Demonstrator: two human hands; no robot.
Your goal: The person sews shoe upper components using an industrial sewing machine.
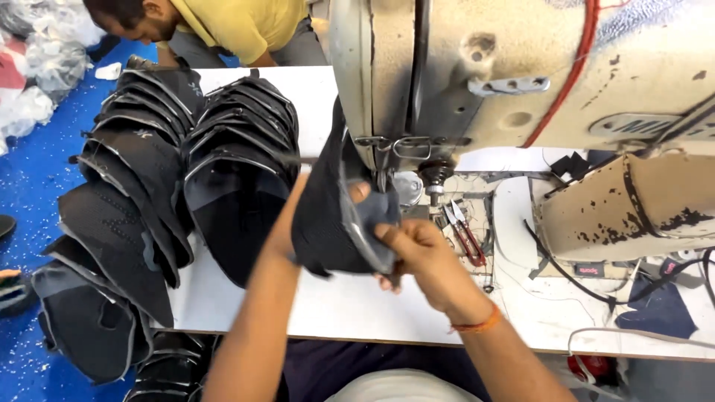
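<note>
— Where is the black shoe upper (328, 223)?

— Under the needle of the cream sewing machine (521, 67), above the white desk (357, 305).

— And the hands?

— The right hand (421, 257) pinches its grey edge. The left hand (357, 195) is mostly hidden behind it, a fingertip showing; both are clamped on it.

— Anything nearby?

— Stacked black uppers (171, 186) lie left; red-handled snips (465, 234) right.

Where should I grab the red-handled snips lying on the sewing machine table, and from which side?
Probably by the red handles, coming from the near table edge with the right hand. The snips lie flat beside the needle area, blades pointing away toward the sewing machine, so the handle end faces you with open table around it.
</note>
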